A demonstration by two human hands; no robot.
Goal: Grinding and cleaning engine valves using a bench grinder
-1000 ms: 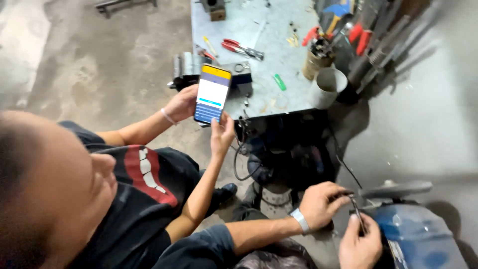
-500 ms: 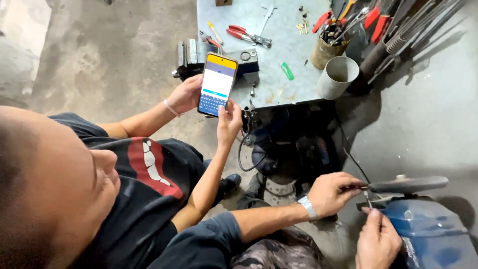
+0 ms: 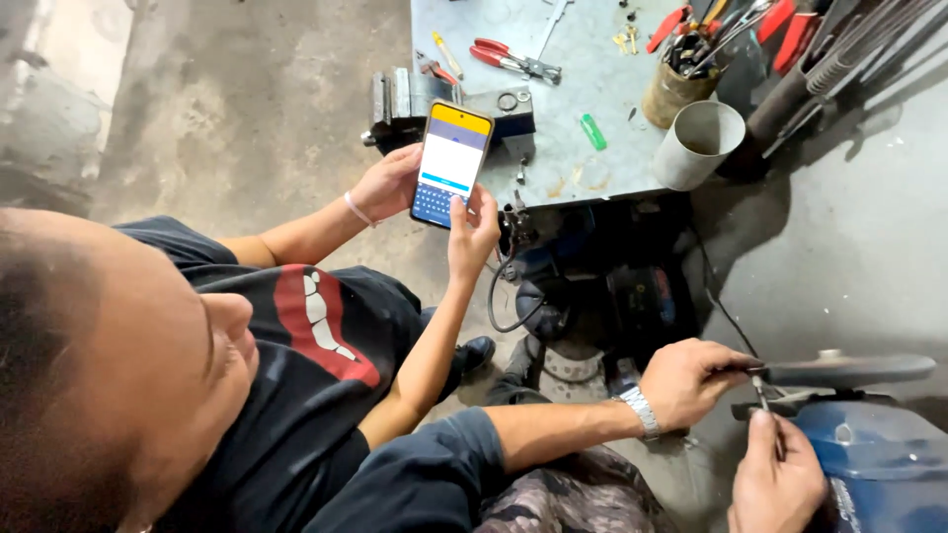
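the left hand is closed around the dark handlebar lever to steady it, while the right hand just below pinches a thin tool up at the lever's pivot, above the blue bodywork; beyond the hands, another person thumbs a phone.

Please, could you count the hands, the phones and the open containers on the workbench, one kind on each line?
Wearer's hands: 2 (left hand gripping the dark lever, right hand holding a thin tool)
Other person's hands: 2
Phones: 1
Open containers: 2 (brown tin, grey cup)
Total: 7
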